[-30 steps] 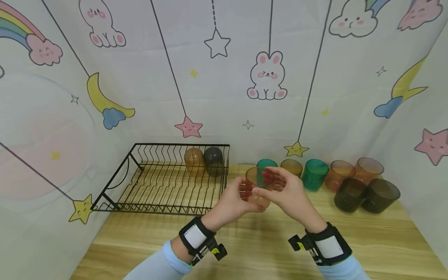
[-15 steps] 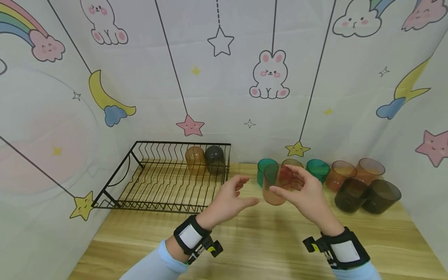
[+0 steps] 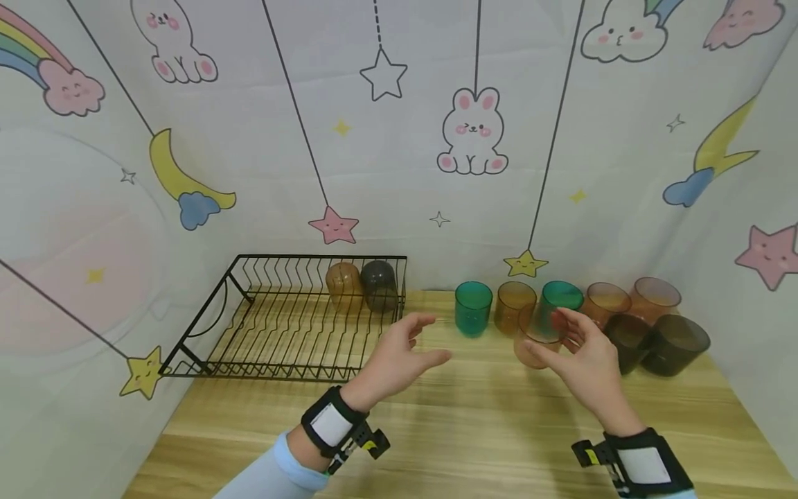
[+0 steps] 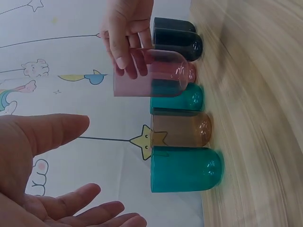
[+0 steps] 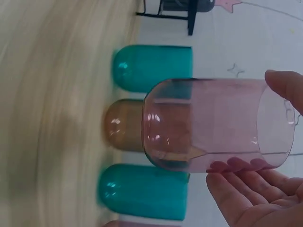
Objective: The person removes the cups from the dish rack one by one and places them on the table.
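Observation:
A clear pink drinking glass is upright in my right hand, pinched near the rim between thumb and fingers. The right wrist view has the glass large, its base clear of the table. My left hand hovers near the rack's right end with thumb and fingers apart, holding nothing. Behind the held glass stand a teal glass, an amber glass and a second teal glass. To their right are two pinkish glasses and two dark glasses, partly hidden by my right hand.
A black wire dish rack occupies the left of the wooden table. Inside its back right corner, an amber glass and a grey glass sit upside down. A printed cloth rises behind the table.
Both hands were on the pink glass; the left has let go and drawn slightly left. My right hand has carried the glass rightward, past the first teal glass and the amber one.

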`<move>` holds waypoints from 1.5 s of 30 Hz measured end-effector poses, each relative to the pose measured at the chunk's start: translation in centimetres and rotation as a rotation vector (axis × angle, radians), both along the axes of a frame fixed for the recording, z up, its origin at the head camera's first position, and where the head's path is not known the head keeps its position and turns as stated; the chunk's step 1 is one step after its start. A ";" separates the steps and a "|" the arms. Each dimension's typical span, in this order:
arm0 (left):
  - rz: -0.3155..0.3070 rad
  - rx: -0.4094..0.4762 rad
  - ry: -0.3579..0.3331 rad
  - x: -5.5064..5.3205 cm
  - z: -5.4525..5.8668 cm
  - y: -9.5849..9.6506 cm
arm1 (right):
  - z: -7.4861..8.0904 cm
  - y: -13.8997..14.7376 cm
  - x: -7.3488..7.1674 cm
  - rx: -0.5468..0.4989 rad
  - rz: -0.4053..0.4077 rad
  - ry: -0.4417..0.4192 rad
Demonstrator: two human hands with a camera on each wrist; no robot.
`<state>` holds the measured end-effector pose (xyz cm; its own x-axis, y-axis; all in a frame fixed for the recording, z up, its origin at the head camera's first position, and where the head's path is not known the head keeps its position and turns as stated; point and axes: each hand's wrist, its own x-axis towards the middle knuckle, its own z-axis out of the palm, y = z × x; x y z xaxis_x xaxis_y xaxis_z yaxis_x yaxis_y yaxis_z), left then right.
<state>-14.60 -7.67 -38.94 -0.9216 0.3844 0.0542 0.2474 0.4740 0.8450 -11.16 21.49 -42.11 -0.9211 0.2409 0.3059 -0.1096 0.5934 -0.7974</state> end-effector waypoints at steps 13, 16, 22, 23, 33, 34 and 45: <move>0.009 0.008 -0.005 -0.2 -0.1 -0.3 | -2.4 2.7 -0.8 -0.005 -0.239 -0.103; 0.010 0.006 -0.002 -0.2 0.0 -0.4 | -2.9 2.8 -1.0 0.026 -0.247 -0.101; 0.009 0.007 -0.003 -0.1 0.1 -0.5 | -3.5 2.9 -1.3 0.039 -0.251 -0.115; 0.010 0.006 -0.005 0.0 0.2 -0.5 | -3.6 2.9 -1.4 0.040 -0.253 -0.114; 0.027 -0.022 0.038 -0.1 0.6 -0.9 | -4.4 3.1 -1.7 0.066 -0.302 -0.076; 0.032 -0.026 0.047 -0.1 0.7 -1.0 | -4.5 3.2 -1.7 0.068 -0.304 -0.073; 0.086 -0.049 0.059 -0.7 1.0 -2.2 | -4.0 3.0 -1.7 0.103 -0.307 0.032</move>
